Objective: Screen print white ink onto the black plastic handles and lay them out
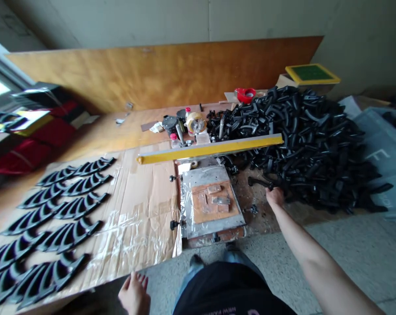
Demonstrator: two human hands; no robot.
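Observation:
My right hand [275, 197] is closed on the end of a black curved plastic part [261, 182], at the near left edge of a big heap of similar black parts [303, 144]. Low in the view, my left hand [134, 292] hangs in front of the bench edge with its fingers loosely bent and apart, holding nothing. Between the hands lies a metal plate fixture [203, 175] with a brown pad [199, 214] and several small clear blocks [220, 200] on it. A long yellow-and-grey bar [211, 149] spans the space behind the plate.
Black finned curved pieces [81, 205] lie in rows on plastic-covered cardboard [142, 192] at left. Behind the bar stand dark cups [170, 124], a tape roll [196, 123] and a red tape dispenser [245, 95]. A grey bin [380, 148] borders the heap. Clamp knobs [174, 225] jut from the fixture.

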